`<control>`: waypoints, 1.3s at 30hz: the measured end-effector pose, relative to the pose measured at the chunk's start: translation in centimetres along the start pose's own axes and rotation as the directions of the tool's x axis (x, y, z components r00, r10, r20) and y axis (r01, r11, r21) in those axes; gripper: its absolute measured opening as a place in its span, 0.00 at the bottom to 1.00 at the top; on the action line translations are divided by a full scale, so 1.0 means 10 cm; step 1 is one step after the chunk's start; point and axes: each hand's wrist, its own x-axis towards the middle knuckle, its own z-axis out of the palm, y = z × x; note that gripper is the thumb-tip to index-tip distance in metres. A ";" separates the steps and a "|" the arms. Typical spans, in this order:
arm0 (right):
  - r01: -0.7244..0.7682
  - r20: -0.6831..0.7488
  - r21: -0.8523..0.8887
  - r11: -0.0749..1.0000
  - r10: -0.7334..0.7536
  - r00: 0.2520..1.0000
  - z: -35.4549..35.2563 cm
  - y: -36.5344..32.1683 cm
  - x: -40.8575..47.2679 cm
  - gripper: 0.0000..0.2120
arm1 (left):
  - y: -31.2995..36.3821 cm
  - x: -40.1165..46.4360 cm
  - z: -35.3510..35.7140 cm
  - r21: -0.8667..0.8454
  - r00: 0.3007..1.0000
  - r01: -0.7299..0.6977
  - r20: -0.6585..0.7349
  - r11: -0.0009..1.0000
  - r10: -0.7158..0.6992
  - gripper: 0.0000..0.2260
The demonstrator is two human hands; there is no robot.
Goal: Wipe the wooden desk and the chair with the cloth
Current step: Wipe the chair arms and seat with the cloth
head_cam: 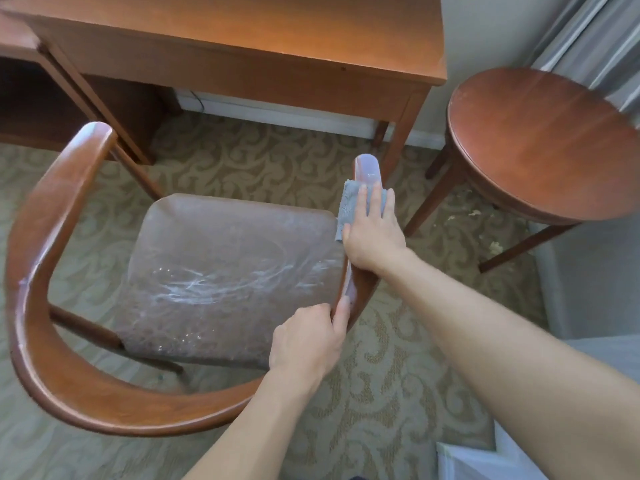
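The wooden chair (41, 258) with a curved back and armrests stands below me, its brown padded seat (221, 271) streaked with white marks. My right hand (374, 233) presses a grey cloth (346, 209) flat on the chair's right armrest, near its front tip. My left hand (308, 341) grips the same armrest further back, fingers curled over its inner edge. The wooden desk (242, 46) stands beyond the chair, against the wall.
A round wooden side table (540, 143) stands to the right of the desk, with crumbs on the patterned carpet (398, 393) under it. Grey curtains (588, 39) hang at the far right. A lower wooden unit (31, 98) adjoins the desk on the left.
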 end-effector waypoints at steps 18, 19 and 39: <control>-0.147 -0.052 0.361 0.921 0.177 0.983 -0.49 0.06 0.61 0.33 | 0.01 0.06 0.04 -0.018 0.999 -0.018 -0.046 1.000 0.018 0.29; -0.135 -0.052 0.347 0.928 0.162 0.985 -0.47 0.06 0.52 0.34 | 0.01 0.07 0.04 -0.024 0.999 -0.018 -0.050 1.000 0.017 0.29; -0.343 0.350 0.937 -0.071 0.208 0.913 0.07 -0.60 -2.12 0.11 | 0.00 0.13 0.02 -0.148 0.997 0.033 -0.069 0.988 -0.044 0.27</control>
